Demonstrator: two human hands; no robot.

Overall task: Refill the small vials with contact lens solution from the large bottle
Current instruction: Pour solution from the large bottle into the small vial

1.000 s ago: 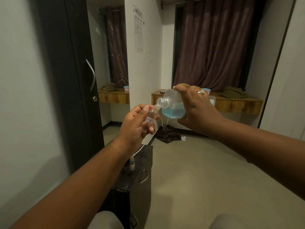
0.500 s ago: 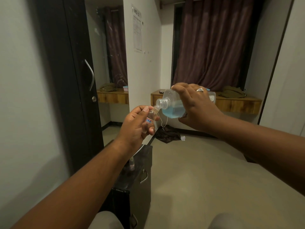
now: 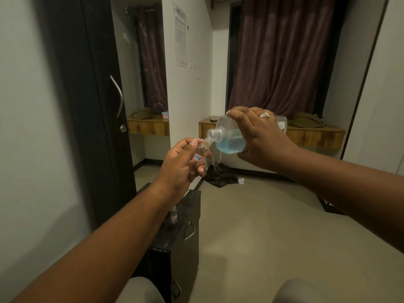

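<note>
Head view, tipped large bottle (image 3: 229, 141) half-full of blue solution, neck meeting small vial (image 3: 200, 155)

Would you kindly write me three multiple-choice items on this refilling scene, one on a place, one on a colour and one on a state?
1. Where is the mouth of the large bottle?
A. At the neck of the small vial
B. Resting on the floor
C. Inside the cabinet drawer

2. What colour is the liquid in the large bottle?
A. Red
B. Pale blue
C. Yellow

3. How is the large bottle held?
A. Upright, capped
B. Tipped over, uncapped
C. Lying on a shelf

Answers:
1 A: its threaded mouth meets the vial held in the left hand.
2 B: blue liquid pools in the lower side.
3 B: the right hand tilts it, threads bare.
</note>
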